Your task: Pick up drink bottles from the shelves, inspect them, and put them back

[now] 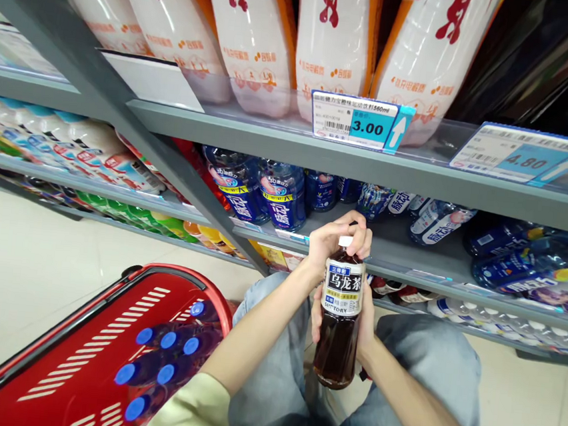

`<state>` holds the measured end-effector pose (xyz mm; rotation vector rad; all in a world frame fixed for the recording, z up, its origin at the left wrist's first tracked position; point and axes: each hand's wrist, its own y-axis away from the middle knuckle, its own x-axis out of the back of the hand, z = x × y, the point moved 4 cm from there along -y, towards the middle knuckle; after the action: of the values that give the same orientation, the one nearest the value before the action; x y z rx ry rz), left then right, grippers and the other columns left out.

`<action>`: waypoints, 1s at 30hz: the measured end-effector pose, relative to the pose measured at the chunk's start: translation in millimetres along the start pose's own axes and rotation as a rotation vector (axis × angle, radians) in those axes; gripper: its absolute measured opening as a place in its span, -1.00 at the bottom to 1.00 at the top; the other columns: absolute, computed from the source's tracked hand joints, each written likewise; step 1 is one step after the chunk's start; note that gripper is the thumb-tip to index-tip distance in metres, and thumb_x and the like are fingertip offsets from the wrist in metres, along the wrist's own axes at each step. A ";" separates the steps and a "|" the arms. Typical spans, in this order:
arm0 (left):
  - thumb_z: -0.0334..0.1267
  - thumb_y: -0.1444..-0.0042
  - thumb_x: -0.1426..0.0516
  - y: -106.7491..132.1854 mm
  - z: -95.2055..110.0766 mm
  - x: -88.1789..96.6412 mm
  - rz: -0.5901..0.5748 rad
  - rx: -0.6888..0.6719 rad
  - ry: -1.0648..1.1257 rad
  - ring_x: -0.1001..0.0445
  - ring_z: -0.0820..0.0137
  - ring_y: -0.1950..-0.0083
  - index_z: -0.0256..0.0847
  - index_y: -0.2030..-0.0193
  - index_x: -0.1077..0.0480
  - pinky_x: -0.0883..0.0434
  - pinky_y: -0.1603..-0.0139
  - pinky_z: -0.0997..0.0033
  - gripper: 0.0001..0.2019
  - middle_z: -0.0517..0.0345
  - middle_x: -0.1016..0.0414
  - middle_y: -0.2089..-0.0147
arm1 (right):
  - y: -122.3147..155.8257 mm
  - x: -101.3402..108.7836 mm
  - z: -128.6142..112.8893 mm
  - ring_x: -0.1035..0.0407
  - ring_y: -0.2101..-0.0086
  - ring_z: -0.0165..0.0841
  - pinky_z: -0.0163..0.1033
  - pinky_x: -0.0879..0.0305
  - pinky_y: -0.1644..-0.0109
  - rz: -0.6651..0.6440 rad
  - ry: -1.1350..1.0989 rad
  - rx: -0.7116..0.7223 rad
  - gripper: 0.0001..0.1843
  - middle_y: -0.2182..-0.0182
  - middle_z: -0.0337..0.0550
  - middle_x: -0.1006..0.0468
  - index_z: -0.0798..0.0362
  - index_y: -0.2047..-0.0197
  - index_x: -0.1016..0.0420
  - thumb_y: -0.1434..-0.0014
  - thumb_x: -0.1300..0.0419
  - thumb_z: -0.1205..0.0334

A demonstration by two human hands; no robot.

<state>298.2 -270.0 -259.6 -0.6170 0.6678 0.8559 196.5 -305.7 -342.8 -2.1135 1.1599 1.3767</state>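
Observation:
A bottle of oolong tea (337, 349), dark brown with a white cap and a white, blue and black label, stands nearly upright between my knees. My right hand (367, 315) wraps round its body from behind, fingertips showing at the left side of the label. At the top, my left hand (336, 237) curls its fingers round the neck and cap. The backs of both grips are partly hidden by the bottle. Just beyond my hands are blue-labelled drink bottles (281, 196) on a low grey shelf.
A red shopping basket (102, 329) with several blue-capped bottles (165, 374) is on the left. Overhead, a shelf edge with price tags (363, 123) carries large white and orange bottles (330, 50). More bottles lie tipped over on the low shelf at the right (515, 262).

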 end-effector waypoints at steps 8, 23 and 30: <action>-0.21 0.00 -0.15 0.7 1.6 0.4 -0.012 -0.026 -0.027 -0.20 0.36 0.50 -0.21 0.30 -0.40 -0.20 0.42 0.38 -0.85 0.20 -0.20 0.67 | 1.2 -1.6 -1.1 -0.48 0.62 -0.21 -0.25 -0.29 0.59 0.003 0.046 0.025 -0.20 0.56 -0.06 -0.57 0.15 0.23 -0.47 -0.15 0.11 -0.49; -0.13 -0.02 -0.18 -1.4 2.4 8.1 -0.003 -0.056 -0.207 -0.22 0.40 0.51 -0.23 0.29 -0.40 -0.17 0.41 0.38 -0.79 0.15 -0.33 0.61 | 4.0 -0.7 -7.7 -0.50 0.59 -0.22 -0.23 -0.35 0.51 0.076 0.076 0.014 -0.14 0.51 0.00 -0.61 0.20 0.20 -0.54 -0.14 0.08 -0.50; -0.18 -0.04 -0.28 6.7 -1.0 8.8 -0.052 -0.007 -0.391 -0.37 0.39 0.37 -0.20 0.11 -0.39 -0.27 0.35 0.41 -0.70 0.11 -0.49 0.33 | 3.9 10.3 -26.7 -0.52 0.47 -0.15 -0.11 -0.44 0.43 0.253 0.162 0.141 -0.24 0.52 -0.04 -0.60 0.14 0.23 -0.58 -0.07 -0.11 -0.48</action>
<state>296.6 -263.2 -268.2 -0.4531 0.2930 0.8994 210.8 -330.5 -339.2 -2.0634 1.5865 1.1999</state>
